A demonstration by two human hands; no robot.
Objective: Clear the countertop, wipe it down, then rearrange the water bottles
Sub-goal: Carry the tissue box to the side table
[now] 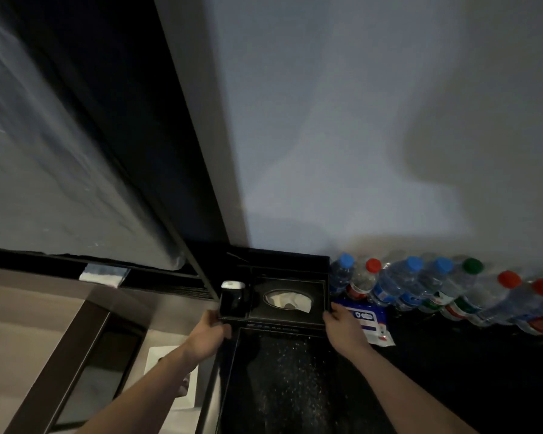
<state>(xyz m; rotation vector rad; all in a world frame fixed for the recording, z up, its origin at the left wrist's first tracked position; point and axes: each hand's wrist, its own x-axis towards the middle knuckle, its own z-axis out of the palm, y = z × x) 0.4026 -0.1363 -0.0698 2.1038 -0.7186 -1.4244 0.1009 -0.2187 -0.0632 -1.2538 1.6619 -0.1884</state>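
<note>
Forearms being extended over dark countertop (452,386). Black tissue tray (275,297) being grasped at both ends: left hand (208,335), right hand (342,330). Clearing step judged underway; level lift being called for next. Water bottles (436,286) being left rowed along wall.

Dim room: plain pale wall (358,120) (shadowed), dark mirror (60,151) left.

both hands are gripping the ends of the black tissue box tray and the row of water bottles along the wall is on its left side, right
Not quite. The left hand and right hand do hold the ends of the black tissue box tray, but the head view shows the row of water bottles along the wall on its right side, not its left.
</note>
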